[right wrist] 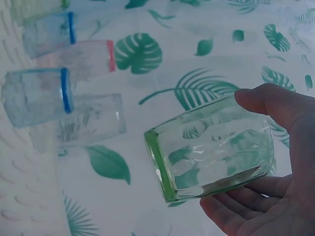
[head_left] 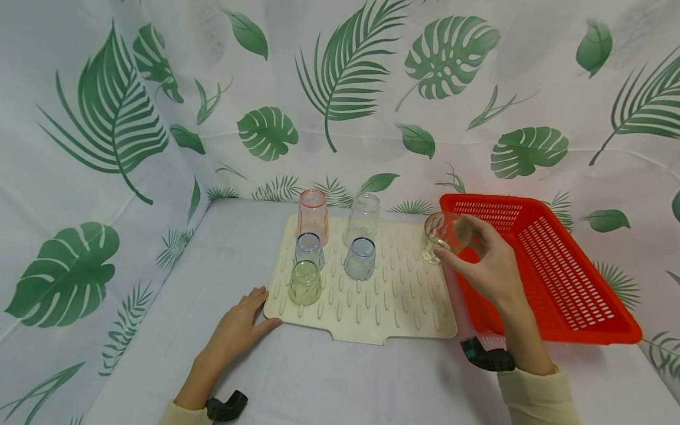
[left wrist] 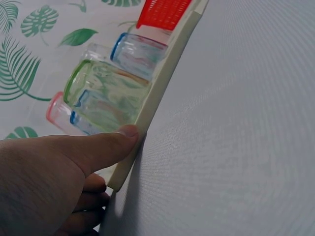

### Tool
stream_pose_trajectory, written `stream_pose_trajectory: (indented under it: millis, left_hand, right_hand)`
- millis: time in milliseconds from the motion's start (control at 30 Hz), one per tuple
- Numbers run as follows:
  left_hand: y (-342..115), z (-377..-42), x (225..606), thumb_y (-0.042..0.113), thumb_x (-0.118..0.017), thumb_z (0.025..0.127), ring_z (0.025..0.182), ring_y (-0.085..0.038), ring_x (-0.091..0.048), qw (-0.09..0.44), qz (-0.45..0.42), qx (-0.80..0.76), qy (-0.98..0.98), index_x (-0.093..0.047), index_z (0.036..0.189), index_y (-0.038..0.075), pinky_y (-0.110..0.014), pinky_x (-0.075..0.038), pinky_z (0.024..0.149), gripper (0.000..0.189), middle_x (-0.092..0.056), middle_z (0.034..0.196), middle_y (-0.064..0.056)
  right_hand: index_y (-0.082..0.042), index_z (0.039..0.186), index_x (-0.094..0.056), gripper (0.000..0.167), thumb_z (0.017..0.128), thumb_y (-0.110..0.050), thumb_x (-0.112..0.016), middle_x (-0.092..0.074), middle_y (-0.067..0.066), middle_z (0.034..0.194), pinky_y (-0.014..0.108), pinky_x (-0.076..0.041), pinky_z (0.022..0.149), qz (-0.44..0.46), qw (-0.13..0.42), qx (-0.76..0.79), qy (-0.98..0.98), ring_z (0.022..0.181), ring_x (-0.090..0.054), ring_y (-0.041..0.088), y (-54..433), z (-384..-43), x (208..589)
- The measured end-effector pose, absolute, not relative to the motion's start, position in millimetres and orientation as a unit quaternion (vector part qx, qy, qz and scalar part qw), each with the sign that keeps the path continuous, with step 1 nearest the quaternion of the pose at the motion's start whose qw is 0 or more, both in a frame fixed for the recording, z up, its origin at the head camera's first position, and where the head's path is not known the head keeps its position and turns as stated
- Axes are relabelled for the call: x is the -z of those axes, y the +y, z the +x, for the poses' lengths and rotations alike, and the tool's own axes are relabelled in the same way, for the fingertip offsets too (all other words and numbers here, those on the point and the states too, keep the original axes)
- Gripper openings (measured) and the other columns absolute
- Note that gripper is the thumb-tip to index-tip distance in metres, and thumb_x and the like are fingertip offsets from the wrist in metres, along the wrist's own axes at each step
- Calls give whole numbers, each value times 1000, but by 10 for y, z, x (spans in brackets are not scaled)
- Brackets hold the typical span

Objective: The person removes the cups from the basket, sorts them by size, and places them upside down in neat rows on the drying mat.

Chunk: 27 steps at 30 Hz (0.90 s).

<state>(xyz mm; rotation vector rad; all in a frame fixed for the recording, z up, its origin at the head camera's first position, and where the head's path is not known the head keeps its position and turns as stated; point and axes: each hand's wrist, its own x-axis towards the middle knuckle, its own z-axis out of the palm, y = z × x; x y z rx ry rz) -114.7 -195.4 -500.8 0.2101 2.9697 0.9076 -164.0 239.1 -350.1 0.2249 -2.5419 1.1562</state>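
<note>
My right hand (head_left: 491, 262) grips a clear glass tumbler (right wrist: 211, 147) between thumb and fingers. It is held in the air by the right edge of the cream drying mat (head_left: 398, 295), close to the red basket. In the right wrist view, the tumbler's green band faces the mat side. With thumb at the front edge and fingers at the left side, my left hand (head_left: 236, 330) holds the mat's near left corner. Closest to it on the mat stands a green glass (head_left: 305, 283). Behind it are two blue-rimmed glasses (head_left: 360, 260), a pink-rimmed tall glass (head_left: 313, 215) and a clear tall glass (head_left: 363, 218).
A red perforated basket (head_left: 584, 277) stands to the right of the mat, its left side close to the mat's edge. A white cloth (head_left: 372, 378) covers the table. Behind and at the left hangs a leaf-patterned curtain (head_left: 350, 147).
</note>
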Motion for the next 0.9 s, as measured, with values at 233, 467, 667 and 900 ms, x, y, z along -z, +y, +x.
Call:
stream_pose_trajectory:
  millis: [233,467,667,900]
  left_hand:
    - [-1953,-1146,5010,43,-71,92,146,-41,-38,10,67,-289,955,-48,147,1,-62,-35,116,73,-44,156,-18]
    - [-1952,-1145,5003,43,-71,92,146,-41,-37,12,66,-289,955,-48,147,1,-61,-35,117,73,-43,156,-18]
    - [-1950,-1144,4996,43,-71,92,147,-41,-37,16,64,-291,954,-47,147,1,-61,-34,117,73,-43,156,-19]
    - [-1946,-1145,4999,44,-70,92,146,-41,-37,18,65,-292,954,-47,148,1,-61,-34,117,73,-43,156,-19]
  right_hand:
    - [-8,151,-42,80,84,-26,-82,-55,17,141,24,-49,106,85,141,-421,-892,130,-53,37,2279,-1541,3551]
    - [-3,149,-42,81,82,-23,-83,-51,19,147,61,-41,109,92,133,-433,-887,136,-48,40,2171,-1481,3626]
    - [-4,148,-43,81,81,-23,-84,-52,20,146,64,-39,111,104,128,-440,-883,135,-47,40,2136,-1448,3683]
    - [-4,148,-44,82,80,-24,-84,-55,21,142,66,-38,112,101,125,-433,-887,132,-49,39,2085,-1421,3731]
